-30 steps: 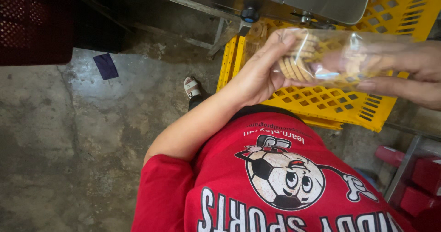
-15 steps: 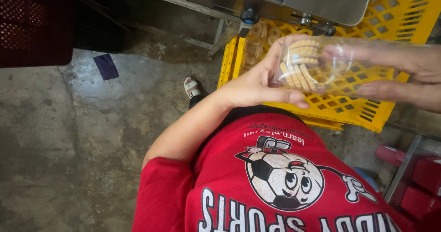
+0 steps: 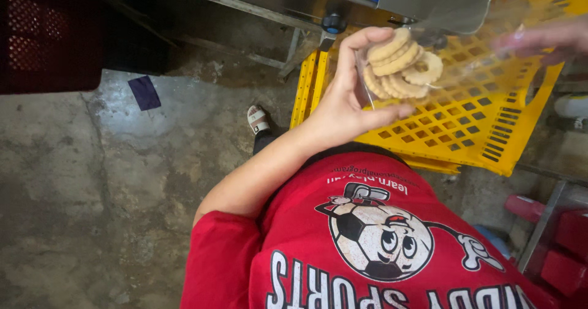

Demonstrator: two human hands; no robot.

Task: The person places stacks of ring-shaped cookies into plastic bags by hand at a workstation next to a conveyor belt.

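The clear bag [image 3: 441,70] of ring biscuits [image 3: 401,64] sits between your hands, above the yellow crate [image 3: 490,131]. Your left hand [image 3: 349,94] cups the filled end, fingers curled around it. Your right hand [image 3: 542,39] pinches the far end. Judged light, slippery film, brittle contents: support underneath, don't squeeze.
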